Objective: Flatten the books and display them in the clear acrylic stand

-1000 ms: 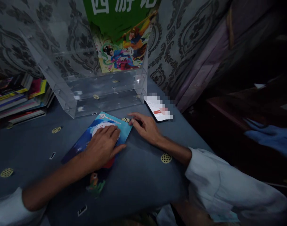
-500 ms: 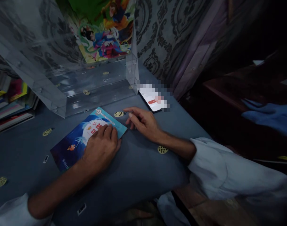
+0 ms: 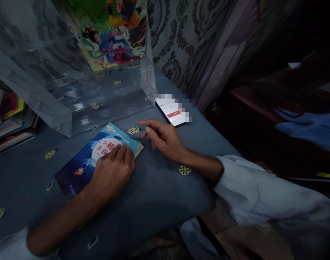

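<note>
A blue book [image 3: 83,162] with a fish on its cover lies closed on the grey-blue tablecloth [image 3: 154,202]. My left hand [image 3: 113,168] rests on the cover's right part, its fingers bent and close together; whether they grip the book's edge is hidden. To the right of the book, my right hand [image 3: 165,139] hovers just above the cloth with its fingers apart and bent, holding nothing. Beyond that hand lies a phone [image 3: 172,110] with a lit screen, partly blurred out.
A clear acrylic stand [image 3: 105,108] stands at the back, with a colourful picture book [image 3: 116,39] upright in it. Stacked books [image 3: 10,122] are at the far left. Blue cloth [image 3: 308,124] lies beyond the table's right edge.
The view has shifted slightly. My left hand has moved a little off the book's right corner, where page edges now show. My right hand has hardly moved.
</note>
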`<state>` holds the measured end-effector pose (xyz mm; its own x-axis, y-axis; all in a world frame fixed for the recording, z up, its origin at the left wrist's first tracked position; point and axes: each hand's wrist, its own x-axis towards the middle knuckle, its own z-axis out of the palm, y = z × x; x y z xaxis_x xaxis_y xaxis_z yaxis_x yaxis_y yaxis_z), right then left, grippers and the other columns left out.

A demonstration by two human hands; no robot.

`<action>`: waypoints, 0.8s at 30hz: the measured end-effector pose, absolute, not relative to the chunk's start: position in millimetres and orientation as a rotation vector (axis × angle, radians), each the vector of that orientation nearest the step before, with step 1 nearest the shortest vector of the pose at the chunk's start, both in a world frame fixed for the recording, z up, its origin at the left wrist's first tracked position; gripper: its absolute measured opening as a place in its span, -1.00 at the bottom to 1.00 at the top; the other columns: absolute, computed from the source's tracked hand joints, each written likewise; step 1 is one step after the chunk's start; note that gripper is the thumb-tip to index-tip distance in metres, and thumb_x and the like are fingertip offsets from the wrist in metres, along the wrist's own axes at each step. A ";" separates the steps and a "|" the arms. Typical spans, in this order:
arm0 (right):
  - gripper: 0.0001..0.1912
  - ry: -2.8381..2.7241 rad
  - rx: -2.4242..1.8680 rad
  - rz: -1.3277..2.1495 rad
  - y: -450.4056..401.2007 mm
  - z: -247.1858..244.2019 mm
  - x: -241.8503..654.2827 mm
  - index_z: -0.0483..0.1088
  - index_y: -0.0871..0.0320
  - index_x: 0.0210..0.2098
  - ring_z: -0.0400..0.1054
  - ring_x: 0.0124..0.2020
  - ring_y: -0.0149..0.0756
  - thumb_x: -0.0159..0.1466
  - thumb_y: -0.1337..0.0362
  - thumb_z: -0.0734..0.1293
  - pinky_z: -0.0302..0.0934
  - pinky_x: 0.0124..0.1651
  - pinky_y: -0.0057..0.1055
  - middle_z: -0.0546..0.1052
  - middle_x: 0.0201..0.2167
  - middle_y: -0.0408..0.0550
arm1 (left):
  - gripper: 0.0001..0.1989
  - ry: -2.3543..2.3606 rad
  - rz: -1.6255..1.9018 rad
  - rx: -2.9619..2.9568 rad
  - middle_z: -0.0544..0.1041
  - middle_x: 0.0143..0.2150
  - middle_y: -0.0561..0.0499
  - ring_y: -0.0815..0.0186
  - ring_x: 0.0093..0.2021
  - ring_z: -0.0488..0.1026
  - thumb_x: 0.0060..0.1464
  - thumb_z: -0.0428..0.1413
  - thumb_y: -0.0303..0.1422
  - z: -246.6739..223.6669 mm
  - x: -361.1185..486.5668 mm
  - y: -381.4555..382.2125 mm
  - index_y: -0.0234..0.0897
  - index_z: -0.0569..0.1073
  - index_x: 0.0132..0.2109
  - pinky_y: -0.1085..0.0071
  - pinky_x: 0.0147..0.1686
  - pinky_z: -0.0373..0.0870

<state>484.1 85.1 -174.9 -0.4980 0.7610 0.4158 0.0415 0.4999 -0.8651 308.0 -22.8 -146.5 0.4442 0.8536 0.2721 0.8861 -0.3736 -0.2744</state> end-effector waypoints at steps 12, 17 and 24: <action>-0.69 -2.115 -0.479 0.895 76.2 -171.6 486.8 0.43 0.19 0.10 0.48 -0.35 -0.40 0.44 0.33 0.19 0.34 -0.22 -0.46 0.61 -0.28 -0.08 | -0.72 -1.454 -0.123 -2.281 0.63 -0.14 -0.27 0.06 -0.19 0.59 0.31 -0.05 -0.46 -146.1 311.9 -23.4 -0.43 0.56 -0.18 0.24 -0.35 0.55; -0.72 -2.334 -0.461 0.729 75.8 -177.4 485.8 0.51 0.18 0.00 0.51 -0.33 -0.29 0.44 0.29 0.20 0.33 -0.25 -0.41 0.64 -0.30 -0.02 | -0.76 -1.567 -0.023 -2.323 0.62 -0.14 -0.20 0.06 -0.17 0.57 0.32 0.03 -0.35 -140.7 310.0 -22.8 -0.37 0.56 -0.17 0.26 -0.38 0.53; -0.75 -2.386 -0.427 0.609 83.2 -181.6 483.7 0.50 0.19 -0.04 0.53 -0.17 -0.17 0.43 0.31 0.22 0.42 -0.09 -0.26 0.64 -0.23 0.06 | -0.67 -1.884 0.069 -2.382 0.51 0.16 -0.18 -0.02 0.19 0.42 0.32 0.09 -0.26 -129.7 276.9 -10.7 -0.23 0.46 0.17 0.05 0.08 0.45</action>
<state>483.7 83.2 -181.6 -0.7481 0.4397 0.4970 0.1480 0.8406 -0.5210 276.9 -10.7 -129.7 0.2317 0.9724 0.0286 0.9676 -0.2273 -0.1095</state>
